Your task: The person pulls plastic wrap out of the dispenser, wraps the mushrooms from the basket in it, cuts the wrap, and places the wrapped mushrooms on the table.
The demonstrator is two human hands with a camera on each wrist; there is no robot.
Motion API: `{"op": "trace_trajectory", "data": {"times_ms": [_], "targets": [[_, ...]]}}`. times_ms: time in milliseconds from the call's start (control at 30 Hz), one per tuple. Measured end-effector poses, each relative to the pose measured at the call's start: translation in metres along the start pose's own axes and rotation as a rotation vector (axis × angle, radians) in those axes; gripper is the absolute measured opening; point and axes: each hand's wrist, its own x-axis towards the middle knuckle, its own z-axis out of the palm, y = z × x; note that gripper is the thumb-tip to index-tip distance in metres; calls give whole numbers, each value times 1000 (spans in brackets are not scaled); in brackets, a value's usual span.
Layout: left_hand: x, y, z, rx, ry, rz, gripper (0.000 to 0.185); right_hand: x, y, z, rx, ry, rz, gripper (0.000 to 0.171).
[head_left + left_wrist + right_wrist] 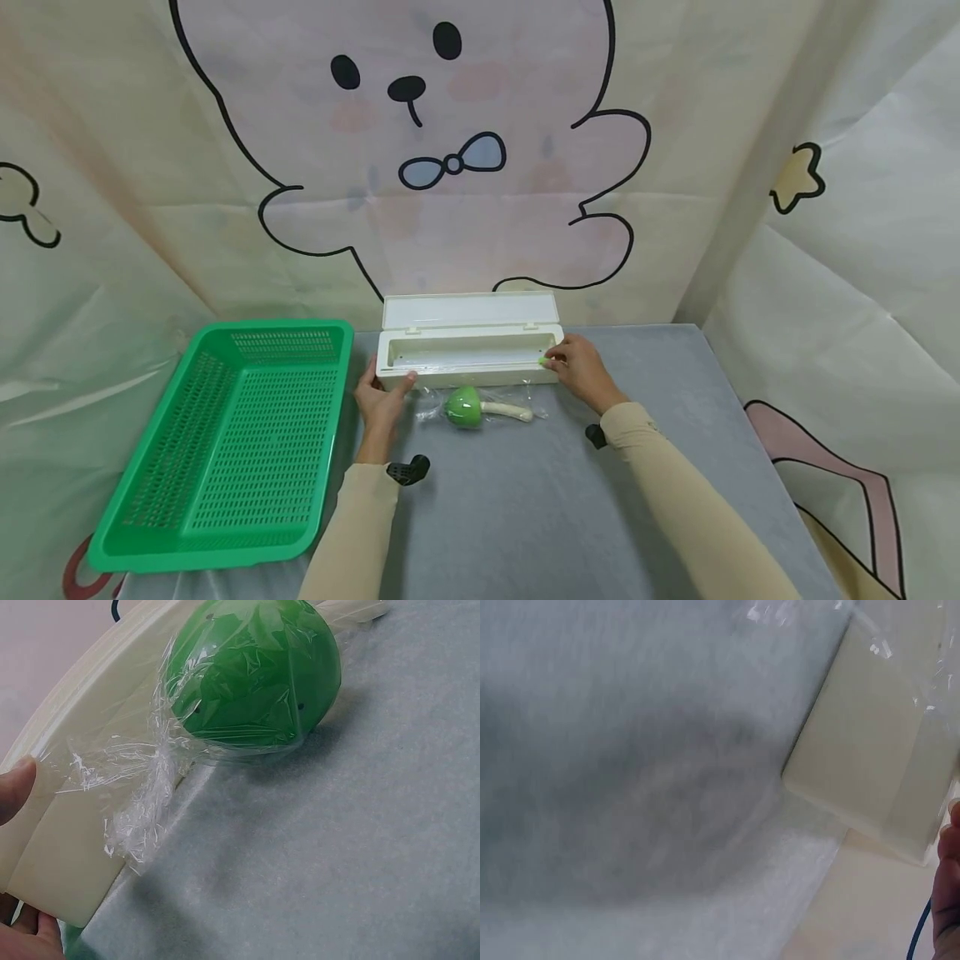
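A long white box [468, 377], which looks like a plastic wrap dispenser, stands at the back of the table with its lid [470, 310] raised. My left hand [381, 410] grips its left end, thumb at the front and fingers round the side. At the right end, my right hand [581, 370] pinches a small light-green tab [543, 361] on the front rim. Clear plastic film [142, 772] hangs from the box front over a green-domed object [463, 407] with a cream, slightly curved handle [507, 410]. That object lies on the table before the box.
A green slotted basket [322, 467] stands on the left side of the table, close to my left arm. The grey table surface [517, 517] stretches in front of the box. Behind it hangs a printed curtain [525, 242], with more fabric on both sides.
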Motion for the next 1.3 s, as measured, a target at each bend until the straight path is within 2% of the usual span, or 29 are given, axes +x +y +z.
{"op": "trace_trajectory", "data": {"times_ms": [100,300,433,700,833,1100,1233,1300], "targets": [[0,0,0,1,3,5,85,-5,-2,3,54,50,42,24],[0,-1,0,1,8,9,84,-16,-2,18,130,248,203,61],[0,-2,0,-16,12,13,83,-19,-3,29,188,277,314,76],[1,-3,-1,-39,6,22,84,-21,-5,39,324,276,474,65],[0,-3,1,-45,10,17,84,-22,-3,36,366,313,505,61],[0,-2,-1,-35,5,23,83,-19,-4,29,392,326,539,40],[1,-2,-2,-17,1,23,85,-21,-4,33,403,337,547,42],[0,-2,-2,2,5,16,90,-26,-2,38,399,331,569,50]]}}
